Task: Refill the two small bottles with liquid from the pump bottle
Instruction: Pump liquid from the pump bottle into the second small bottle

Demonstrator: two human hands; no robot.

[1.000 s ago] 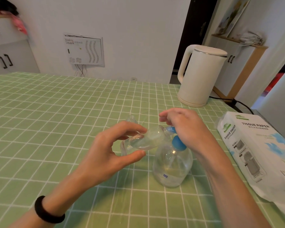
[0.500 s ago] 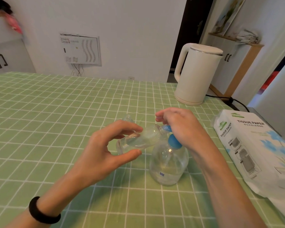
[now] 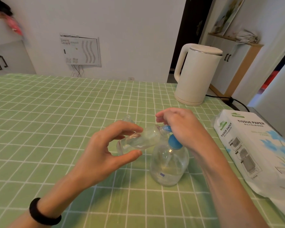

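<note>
A pump bottle (image 3: pixel 169 167) is standing on the table (image 3: pixel 39 112), a small bottle (image 3: pixel 138 139) lying tilted left of its nozzle. A kettle (image 3: pixel 196 74) is sitting behind, a tissue pack (image 3: pixel 253 145) lying to the right.

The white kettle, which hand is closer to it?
Right. The right hand sits on the pump bottle, below and just left of the kettle. The left hand, holding a small bottle, is farther left and nearer the person.
</note>
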